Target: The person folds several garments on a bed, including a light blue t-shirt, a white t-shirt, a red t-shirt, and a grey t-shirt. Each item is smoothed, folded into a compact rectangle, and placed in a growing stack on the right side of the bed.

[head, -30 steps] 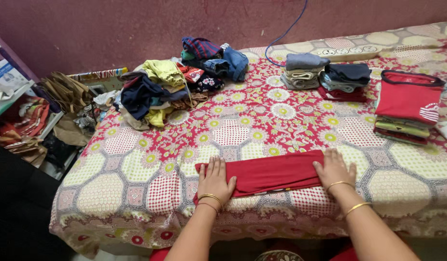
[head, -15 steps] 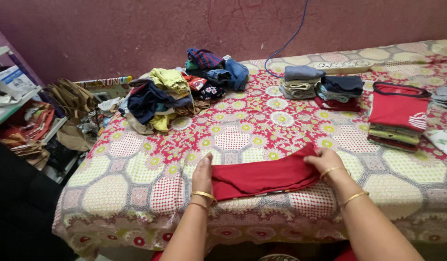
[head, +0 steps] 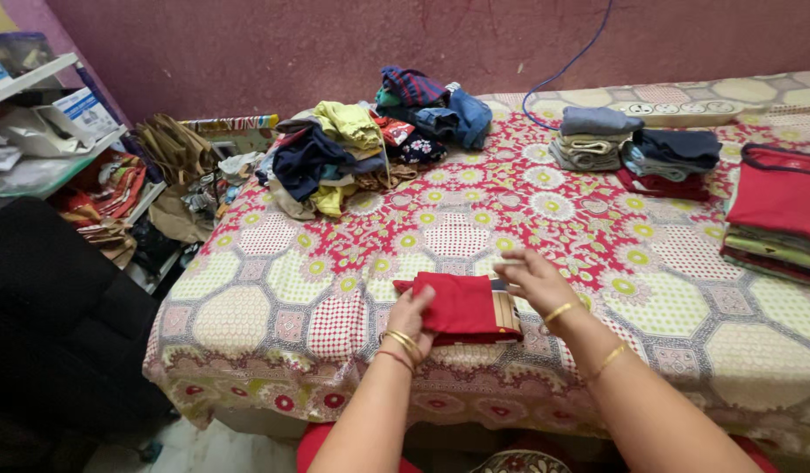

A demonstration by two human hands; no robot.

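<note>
A folded red garment [head: 462, 307] with a striped band at its right edge was observed lying near the front edge of the bed [head: 273, 302], on a patterned red, white and yellow bedsheet. The left hand [head: 411, 322] was placed at the garment's left end, fingers curled over and gripping the fold. The right hand [head: 534, 280] was held just above the garment's right end, fingers loosely spread and released, nothing grasped. A heap of unfolded clothes [head: 335, 158] was noted at the far left of the bed. Two small stacks of folded clothes [head: 633, 151] were recorded at the far right, beside a white power strip [head: 685, 109]. A taller stack topped by a red shirt [head: 777, 197] was seen at the right edge.
</note>
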